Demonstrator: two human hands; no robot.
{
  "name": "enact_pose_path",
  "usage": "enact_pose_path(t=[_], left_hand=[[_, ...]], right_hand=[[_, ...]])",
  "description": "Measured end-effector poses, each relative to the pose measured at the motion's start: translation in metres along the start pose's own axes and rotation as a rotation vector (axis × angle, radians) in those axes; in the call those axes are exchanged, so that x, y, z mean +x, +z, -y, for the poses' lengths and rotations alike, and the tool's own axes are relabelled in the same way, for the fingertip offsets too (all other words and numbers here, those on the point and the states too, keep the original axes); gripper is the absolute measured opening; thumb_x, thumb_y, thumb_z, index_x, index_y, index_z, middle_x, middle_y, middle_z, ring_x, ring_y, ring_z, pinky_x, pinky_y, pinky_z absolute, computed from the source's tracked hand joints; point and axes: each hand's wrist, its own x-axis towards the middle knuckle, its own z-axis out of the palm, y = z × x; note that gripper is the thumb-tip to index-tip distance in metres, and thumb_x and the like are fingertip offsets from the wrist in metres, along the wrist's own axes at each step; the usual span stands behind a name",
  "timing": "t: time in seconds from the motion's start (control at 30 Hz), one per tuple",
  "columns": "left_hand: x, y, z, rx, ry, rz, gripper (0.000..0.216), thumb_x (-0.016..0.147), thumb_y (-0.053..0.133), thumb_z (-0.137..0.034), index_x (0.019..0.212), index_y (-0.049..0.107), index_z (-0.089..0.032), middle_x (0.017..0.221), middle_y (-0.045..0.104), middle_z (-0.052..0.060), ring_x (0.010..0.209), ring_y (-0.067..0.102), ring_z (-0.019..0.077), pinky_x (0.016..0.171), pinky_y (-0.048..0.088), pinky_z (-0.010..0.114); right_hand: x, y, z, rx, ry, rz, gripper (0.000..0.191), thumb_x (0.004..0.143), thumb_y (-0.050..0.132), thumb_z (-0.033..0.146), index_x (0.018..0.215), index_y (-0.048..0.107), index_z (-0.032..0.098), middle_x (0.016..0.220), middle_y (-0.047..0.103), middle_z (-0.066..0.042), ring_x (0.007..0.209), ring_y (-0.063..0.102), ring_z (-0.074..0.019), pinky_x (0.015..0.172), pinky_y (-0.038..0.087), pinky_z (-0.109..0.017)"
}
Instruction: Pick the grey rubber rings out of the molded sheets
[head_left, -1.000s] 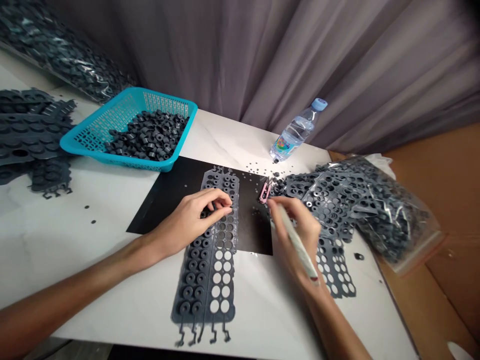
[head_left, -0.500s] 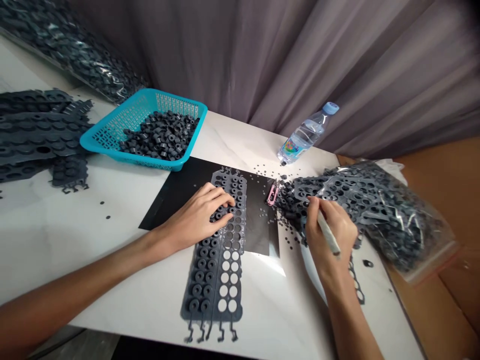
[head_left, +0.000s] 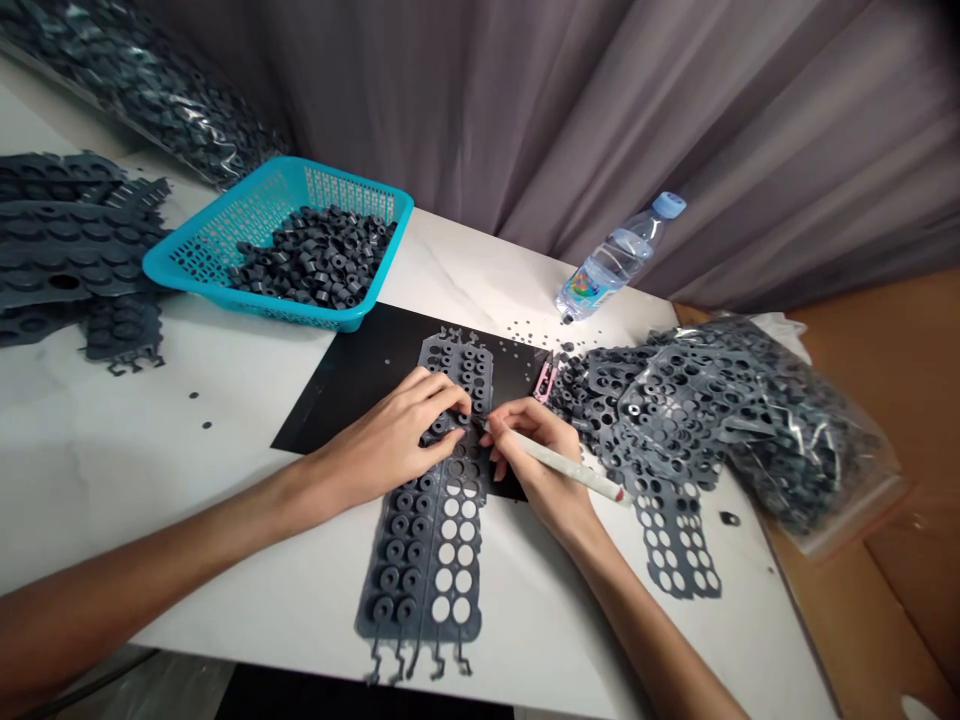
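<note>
A long grey rubber sheet (head_left: 424, 560) of moulded rings lies across a black mat (head_left: 360, 375) and the white table; its right columns show empty round holes. My left hand (head_left: 401, 435) presses on the sheet's upper part, fingers curled on the rings. My right hand (head_left: 536, 455) grips a thin white pen-like tool (head_left: 570, 468) like a pencil. Its dark tip touches the sheet just beside my left fingertips.
A turquoise basket (head_left: 195, 262) of loose grey rings stands at the back left. Stacked grey sheets (head_left: 64, 255) lie at far left. A heap of punched sheets and a plastic bag (head_left: 750, 420) fill the right. A water bottle (head_left: 615, 258) and pink clip (head_left: 545, 380) lie behind.
My right hand came back left from the heap of punched sheets and set the tool's tip on the sheet. My left hand stayed on the sheet.
</note>
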Motion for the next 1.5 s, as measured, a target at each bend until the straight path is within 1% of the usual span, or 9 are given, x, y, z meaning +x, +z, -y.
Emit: enact_pose_path(t=[0.57,0.77,0.87,0.93,1.0,1.07,1.17,1.27,1.5], left_hand=[[0.0,0.0,0.0,0.036,-0.003,-0.001,0.009,0.101,0.056,-0.018,0.109,0.058,-0.022,0.111,0.064,0.003,0.112,0.055,0.0244,0.098,0.046,0.039],[-0.001,0.002,0.002,0.231,0.071,0.016,0.016,0.106,0.051,-0.025,0.117,0.062,-0.021,0.118,0.063,0.008,0.113,0.056,0.0275,0.1,0.047,0.043],[0.001,0.007,0.001,0.242,0.127,0.023,0.024,0.11,0.042,-0.021,0.112,0.066,-0.02,0.117,0.064,0.009,0.111,0.058,0.0271,0.1,0.046,0.044],[0.004,0.008,-0.001,0.102,0.083,-0.09,0.025,0.111,0.041,-0.024,0.106,0.065,-0.019,0.113,0.065,0.008,0.105,0.06,0.0245,0.097,0.047,0.042],[0.008,0.006,-0.003,-0.148,-0.043,-0.274,0.022,0.111,0.046,-0.031,0.103,0.063,-0.019,0.107,0.064,0.007,0.097,0.062,0.021,0.093,0.049,0.037],[0.011,0.0,-0.004,-0.46,-0.194,-0.369,0.021,0.108,0.053,-0.039,0.104,0.062,-0.02,0.101,0.064,0.004,0.093,0.064,0.0186,0.089,0.051,0.033],[0.011,-0.01,-0.002,-0.863,-0.362,-0.246,0.025,0.102,0.065,-0.044,0.108,0.066,-0.019,0.103,0.069,0.005,0.099,0.067,0.0192,0.093,0.052,0.033],[0.006,-0.013,-0.001,-1.092,-0.465,-0.095,0.026,0.099,0.07,-0.038,0.114,0.07,-0.018,0.118,0.073,0.008,0.113,0.069,0.0225,0.104,0.051,0.036],[0.001,-0.014,-0.007,-1.183,-0.521,0.058,0.031,0.103,0.066,-0.037,0.124,0.071,-0.016,0.123,0.077,0.012,0.122,0.071,0.0261,0.118,0.048,0.041]], right_hand=[[0.001,0.002,-0.003,-0.022,0.019,0.018,0.021,0.095,0.07,0.041,0.092,0.066,0.02,0.078,0.073,-0.003,0.062,0.063,-0.0148,0.051,0.049,-0.023],[-0.001,0.002,-0.005,-0.092,-0.023,0.034,0.019,0.097,0.067,0.038,0.09,0.064,0.021,0.078,0.069,-0.001,0.064,0.06,-0.0147,0.055,0.045,-0.024],[-0.003,0.002,-0.003,-0.187,-0.072,0.026,0.018,0.098,0.065,0.034,0.086,0.062,0.021,0.076,0.065,0.001,0.064,0.056,-0.0133,0.057,0.04,-0.024],[-0.005,0.003,0.001,-0.241,-0.095,0.019,0.019,0.099,0.064,0.033,0.085,0.06,0.021,0.075,0.063,0.003,0.064,0.052,-0.0124,0.057,0.037,-0.024],[-0.007,0.005,0.004,-0.274,-0.098,0.021,0.019,0.099,0.064,0.033,0.085,0.06,0.021,0.075,0.062,0.003,0.063,0.051,-0.012,0.056,0.035,-0.025],[-0.008,0.005,0.005,-0.283,-0.081,0.016,0.02,0.1,0.063,0.034,0.086,0.061,0.021,0.073,0.061,0.003,0.062,0.051,-0.0122,0.055,0.035,-0.025],[-0.008,0.005,0.002,-0.197,-0.047,0.011,0.02,0.102,0.063,0.037,0.091,0.063,0.021,0.076,0.066,0.001,0.064,0.058,-0.0137,0.056,0.04,-0.024],[-0.008,0.002,-0.001,-0.079,-0.034,-0.026,0.021,0.103,0.062,0.04,0.095,0.064,0.021,0.08,0.071,-0.001,0.062,0.061,-0.0142,0.053,0.044,-0.024],[-0.005,-0.008,-0.003,-0.092,-0.04,-0.13,0.022,0.103,0.063,0.04,0.093,0.064,0.021,0.078,0.071,-0.001,0.057,0.058,-0.0126,0.05,0.045,-0.023]])
